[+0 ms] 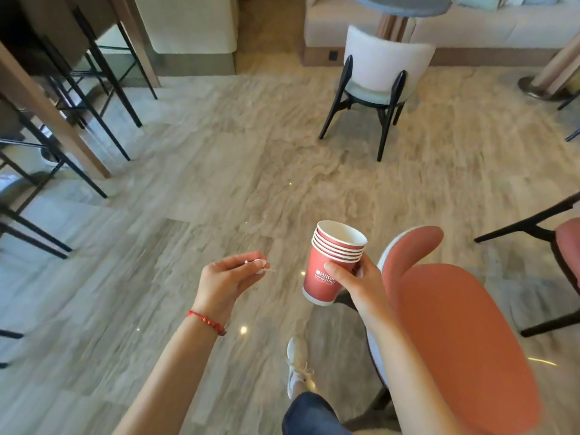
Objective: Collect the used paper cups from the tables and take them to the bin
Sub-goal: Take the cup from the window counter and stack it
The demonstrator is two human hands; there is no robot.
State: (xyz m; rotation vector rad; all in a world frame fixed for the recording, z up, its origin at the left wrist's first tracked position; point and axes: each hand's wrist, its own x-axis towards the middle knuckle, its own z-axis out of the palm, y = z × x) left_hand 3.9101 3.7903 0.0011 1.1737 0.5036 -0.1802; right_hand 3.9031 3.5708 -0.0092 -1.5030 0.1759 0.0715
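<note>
My right hand (356,277) grips a stack of several nested red paper cups (329,265) with white rims and white lettering, held upright and slightly tilted over the floor. The top cup looks empty inside. My left hand (226,277) is held out to the left of the stack, with a red cord bracelet on the wrist. Its fingertips pinch a small white scrap (260,265); what the scrap is cannot be made out. No bin is in view.
A salmon upholstered chair (455,334) stands close on my right. A white chair with black legs (379,83) is ahead by a round table. Tall black-legged stools (78,98) line the left. A pale sofa (470,23) runs along the back. Marbled floor (219,171) lies between.
</note>
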